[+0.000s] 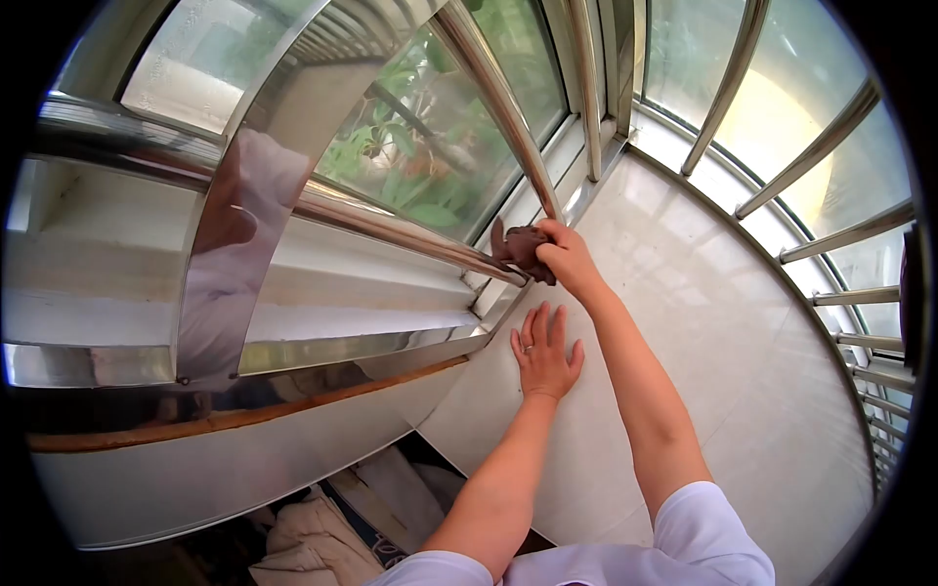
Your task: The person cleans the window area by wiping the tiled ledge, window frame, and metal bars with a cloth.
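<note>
My right hand (569,256) is closed on a dark brown cloth (525,253), which is bunched against the lower end of a shiny metal bar (503,107) at the window frame's corner. Just below it, my left hand (547,354) lies flat on the pale tiled ledge (703,293), fingers spread, with a ring on one finger and nothing held. A horizontal metal rail (391,230) runs from the left up to the cloth.
Curved metal bars (728,88) line the windows at the right. A wide reflective metal panel (239,254) stands at the left. Folded fabric (318,542) lies in a dark space below the ledge. Green plants (410,146) show through the glass.
</note>
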Action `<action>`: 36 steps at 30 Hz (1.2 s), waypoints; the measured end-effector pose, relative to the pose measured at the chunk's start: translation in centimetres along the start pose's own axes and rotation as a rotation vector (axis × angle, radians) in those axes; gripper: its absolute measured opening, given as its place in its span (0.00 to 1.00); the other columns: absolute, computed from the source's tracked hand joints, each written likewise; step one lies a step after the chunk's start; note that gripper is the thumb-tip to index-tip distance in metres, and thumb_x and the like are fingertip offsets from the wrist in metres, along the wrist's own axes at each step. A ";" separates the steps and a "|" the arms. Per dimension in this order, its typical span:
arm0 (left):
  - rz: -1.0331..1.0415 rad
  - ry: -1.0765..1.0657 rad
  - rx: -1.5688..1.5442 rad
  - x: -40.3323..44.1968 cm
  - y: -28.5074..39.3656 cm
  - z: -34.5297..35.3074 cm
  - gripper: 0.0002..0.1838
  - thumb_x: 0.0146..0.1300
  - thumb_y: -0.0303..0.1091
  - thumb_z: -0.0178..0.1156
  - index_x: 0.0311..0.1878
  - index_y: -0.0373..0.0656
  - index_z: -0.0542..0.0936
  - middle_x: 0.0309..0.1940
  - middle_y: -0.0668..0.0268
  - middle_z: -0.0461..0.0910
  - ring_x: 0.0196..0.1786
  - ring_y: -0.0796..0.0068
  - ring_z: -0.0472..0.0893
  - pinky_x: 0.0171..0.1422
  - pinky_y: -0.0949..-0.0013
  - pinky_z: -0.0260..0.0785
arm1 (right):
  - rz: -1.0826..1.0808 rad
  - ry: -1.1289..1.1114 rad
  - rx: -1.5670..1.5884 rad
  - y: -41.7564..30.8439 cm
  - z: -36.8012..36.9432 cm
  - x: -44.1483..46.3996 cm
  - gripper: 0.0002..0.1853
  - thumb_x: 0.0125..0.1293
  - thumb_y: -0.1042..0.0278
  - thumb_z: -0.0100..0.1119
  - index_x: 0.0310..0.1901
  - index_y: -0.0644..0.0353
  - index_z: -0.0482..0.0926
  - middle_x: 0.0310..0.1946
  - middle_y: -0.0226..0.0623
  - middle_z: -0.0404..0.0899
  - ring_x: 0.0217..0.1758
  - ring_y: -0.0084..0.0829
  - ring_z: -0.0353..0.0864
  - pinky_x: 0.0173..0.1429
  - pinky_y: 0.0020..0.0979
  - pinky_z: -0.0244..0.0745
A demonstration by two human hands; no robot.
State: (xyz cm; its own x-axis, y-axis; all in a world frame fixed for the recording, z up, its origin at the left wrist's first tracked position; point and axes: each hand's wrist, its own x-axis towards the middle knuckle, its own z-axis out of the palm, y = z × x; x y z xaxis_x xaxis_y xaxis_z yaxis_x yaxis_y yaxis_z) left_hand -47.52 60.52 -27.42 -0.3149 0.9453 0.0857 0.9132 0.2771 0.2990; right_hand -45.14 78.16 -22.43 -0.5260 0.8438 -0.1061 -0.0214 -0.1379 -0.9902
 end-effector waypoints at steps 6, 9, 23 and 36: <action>-0.013 -0.023 -0.009 0.2 0.4 -0.6 0.36 0.56 0.46 0.61 0.69 0.54 0.65 0.70 0.63 0.58 0.73 0.57 0.55 0.74 0.39 0.41 | -0.031 0.321 0.712 -3.8 -4.8 -3.8 0.20 0.55 0.78 0.44 0.52 0.65 0.73 0.43 0.37 0.79 0.44 0.26 0.79 0.50 0.28 0.75; -0.010 -0.036 -0.010 0.1 0.5 -0.8 0.35 0.57 0.46 0.60 0.69 0.53 0.64 0.70 0.63 0.57 0.73 0.57 0.55 0.73 0.38 0.42 | -0.231 0.340 0.171 -1.9 -4.2 1.6 0.20 0.61 0.78 0.48 0.56 0.65 0.70 0.50 0.40 0.76 0.54 0.33 0.76 0.60 0.30 0.70; 0.012 -0.087 0.025 0.6 0.4 -1.1 0.37 0.57 0.46 0.59 0.71 0.53 0.62 0.71 0.63 0.55 0.73 0.56 0.54 0.72 0.37 0.42 | -0.124 0.789 -0.809 3.9 -3.0 19.3 0.28 0.61 0.77 0.48 0.64 0.75 0.60 0.66 0.62 0.58 0.71 0.58 0.56 0.75 0.44 0.52; 0.000 -0.166 0.060 1.1 0.4 -1.6 0.38 0.58 0.48 0.59 0.73 0.54 0.60 0.72 0.65 0.54 0.74 0.60 0.54 0.71 0.37 0.46 | 0.180 0.854 -0.779 8.6 -5.1 25.4 0.29 0.61 0.66 0.48 0.60 0.78 0.59 0.64 0.67 0.53 0.69 0.59 0.53 0.72 0.51 0.48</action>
State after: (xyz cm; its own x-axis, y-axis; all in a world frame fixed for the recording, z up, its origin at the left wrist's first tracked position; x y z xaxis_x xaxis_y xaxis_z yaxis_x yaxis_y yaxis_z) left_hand -47.92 61.40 -25.72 -0.2719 0.9595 -0.0741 0.9287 0.2818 0.2411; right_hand -54.36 101.08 -34.06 0.2803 0.9598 0.0170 0.6783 -0.1854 -0.7110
